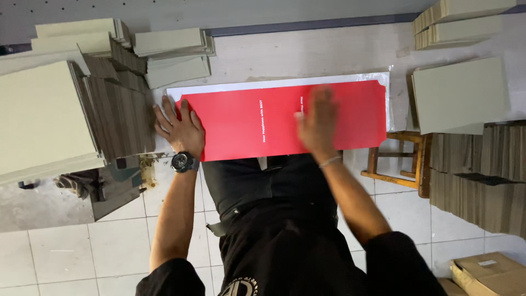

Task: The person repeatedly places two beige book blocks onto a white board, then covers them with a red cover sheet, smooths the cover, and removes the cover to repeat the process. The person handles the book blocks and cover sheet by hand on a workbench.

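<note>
**A:** Where is the sheet, and what are your hands doing on it?

**B:** The red card sheet (pixel 285 120) lies flat on the surface (pixel 329 52) in front of you, on top of a white sheet (pixel 274 83) that shows along its far edge. Your left hand (pixel 179 130) rests on its left end, fingers (pixel 164 118) spread and pressed flat, gripping nothing. Your right hand (pixel 318 118) lies over the middle-right part; it is blurred, but it looks open and flat too, not closed on anything.

**A:** How will it handle?

**B:** I'd judge it light, thin and fairly stiff, with a smooth printed face that may slide on the white sheet beneath. It looks likely to crease if you bend it sharply. Take it by the long edges or the notched corners, with both hands well apart so it doesn't sag.

**A:** What's around you?

**B:** Stacks of grey board (pixel 44 109) to your left, more grey stacks (pixel 460 93) to your right, and a wooden stool (pixel 408 164) near your right arm.
</note>
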